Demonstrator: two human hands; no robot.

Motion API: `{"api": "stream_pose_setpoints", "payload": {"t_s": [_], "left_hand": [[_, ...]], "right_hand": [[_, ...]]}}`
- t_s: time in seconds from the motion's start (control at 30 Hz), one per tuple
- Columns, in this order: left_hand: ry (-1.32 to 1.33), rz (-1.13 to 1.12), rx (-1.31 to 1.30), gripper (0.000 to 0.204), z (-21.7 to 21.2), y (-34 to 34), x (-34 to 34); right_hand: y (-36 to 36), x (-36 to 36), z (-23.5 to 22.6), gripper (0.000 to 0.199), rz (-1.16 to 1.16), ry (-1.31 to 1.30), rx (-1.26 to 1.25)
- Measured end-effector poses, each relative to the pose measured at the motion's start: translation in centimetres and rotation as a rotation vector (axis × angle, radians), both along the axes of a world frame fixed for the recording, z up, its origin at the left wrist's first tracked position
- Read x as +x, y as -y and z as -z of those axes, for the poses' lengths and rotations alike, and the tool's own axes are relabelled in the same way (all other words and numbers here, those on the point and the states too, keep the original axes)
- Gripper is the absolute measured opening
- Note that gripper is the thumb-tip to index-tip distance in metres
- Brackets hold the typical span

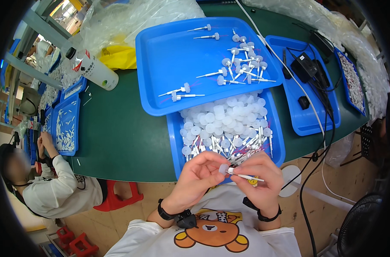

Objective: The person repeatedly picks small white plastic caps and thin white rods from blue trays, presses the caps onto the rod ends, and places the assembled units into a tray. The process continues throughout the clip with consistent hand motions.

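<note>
Close to my chest, my left hand pinches a translucent white plastic disc between thumb and fingers. My right hand is closed on a thin white plastic stick, whose tip points out to the right. The stick's thicker end meets the disc, or nearly so; I cannot tell how far they are joined. Just beyond my hands is the lower blue tray, with many loose discs and white sticks. The upper blue tray overlaps its far edge and bears disc-and-stick pieces.
A blue tray at right holds a black power adapter; cables hang past the table edge. A bottle stands left on the green table. A co-worker sits at far left by another tray.
</note>
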State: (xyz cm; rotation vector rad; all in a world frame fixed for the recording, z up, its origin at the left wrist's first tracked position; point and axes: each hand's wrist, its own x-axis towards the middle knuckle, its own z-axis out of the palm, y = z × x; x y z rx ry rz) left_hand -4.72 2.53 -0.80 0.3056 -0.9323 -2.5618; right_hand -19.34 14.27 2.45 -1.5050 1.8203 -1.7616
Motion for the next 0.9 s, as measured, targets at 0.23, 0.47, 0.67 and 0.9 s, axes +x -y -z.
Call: {"api": "stream_pose_setpoints", "payload": {"t_s": [0.23,0.47,0.67,0.9], "left_hand": [[0.040,-0.049,-0.160,0.030,-0.4,0.3,0.3],[0.063,-0.152,-0.376,0.033,0.3,0.6,0.8],[0.121,-0.208,-0.381,0.036,-0.2,0.8,0.8],[0.103,-0.154,-0.420,0.036,0.1,1.4,1.5]], "right_hand": [[-0.3,-0.6,-0.2,0.033,-0.021,-0.015,0.035],[-0.3,0.7,1.0,0.030,-0.033,0.186,0.024],[-0.3,0.3,-0.1,0.027,-0.049,0.067,0.148],[-0.9,-0.4,-1.2,0.031,-0.044,-0.481,0.231]]}}
